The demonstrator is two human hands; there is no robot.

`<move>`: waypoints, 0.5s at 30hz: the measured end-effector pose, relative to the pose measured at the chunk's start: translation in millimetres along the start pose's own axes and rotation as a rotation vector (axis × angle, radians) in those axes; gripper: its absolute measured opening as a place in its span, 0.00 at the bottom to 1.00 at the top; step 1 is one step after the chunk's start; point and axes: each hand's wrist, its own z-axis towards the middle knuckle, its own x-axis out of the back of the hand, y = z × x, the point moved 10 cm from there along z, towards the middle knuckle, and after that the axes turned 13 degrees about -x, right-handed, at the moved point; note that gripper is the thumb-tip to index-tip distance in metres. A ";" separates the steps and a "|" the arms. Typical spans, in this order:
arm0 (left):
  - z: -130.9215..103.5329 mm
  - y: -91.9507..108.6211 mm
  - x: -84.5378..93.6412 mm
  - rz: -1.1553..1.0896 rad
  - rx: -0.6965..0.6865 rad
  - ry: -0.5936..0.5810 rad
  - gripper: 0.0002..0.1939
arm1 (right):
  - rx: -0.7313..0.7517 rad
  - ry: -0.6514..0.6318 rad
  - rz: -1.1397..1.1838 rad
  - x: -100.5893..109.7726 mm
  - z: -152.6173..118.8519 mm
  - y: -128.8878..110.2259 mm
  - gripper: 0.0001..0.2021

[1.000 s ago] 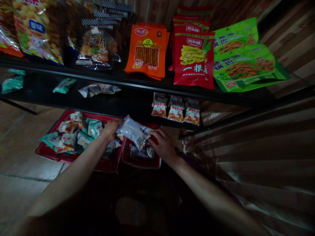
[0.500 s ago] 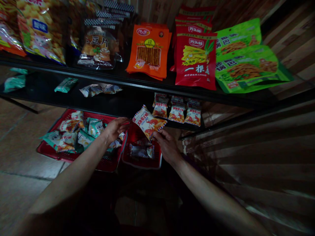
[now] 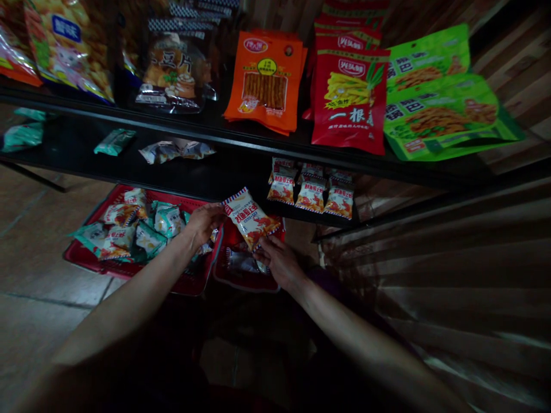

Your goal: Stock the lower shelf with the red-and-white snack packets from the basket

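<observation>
A white and orange snack packet [image 3: 249,218] is held tilted above the smaller red basket [image 3: 247,283]. My right hand [image 3: 279,261] grips its lower edge between thumb and fingers. At its upper left corner, my left hand [image 3: 205,222] has its fingers closed on the packet's edge. Under my left forearm, the larger red basket [image 3: 90,263] holds several white-orange and green packets [image 3: 167,221]. Dark silvery packets [image 3: 241,261] lie inside the smaller basket, partly hidden by my right hand.
Rows of similar small packets [image 3: 310,195] stand on the lower black shelf [image 3: 241,180], with green packets [image 3: 115,141] at its left. Larger snack bags, including orange ones [image 3: 264,83], fill the upper shelf. A corrugated wall [image 3: 451,275] rises at right.
The packet and my right hand have moved left, and the packet's left corner now meets my left hand's fingers. The view has shifted slightly.
</observation>
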 end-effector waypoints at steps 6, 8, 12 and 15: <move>3.8 -7.9 14.1 -0.042 0.076 0.119 0.07 | -0.020 -0.083 -0.042 -9.7 3.7 6.3 0.14; 5.1 -6.5 16.1 -0.024 0.069 0.128 0.07 | -0.051 -0.094 -0.041 -12.4 2.7 7.8 0.13; 5.3 6.1 18.1 0.071 -0.014 0.138 0.06 | -0.088 -0.115 -0.009 -17.7 -2.1 7.1 0.11; 3.9 13.7 15.0 0.129 -0.058 0.109 0.05 | -0.083 -0.127 -0.026 -20.9 -4.2 5.8 0.09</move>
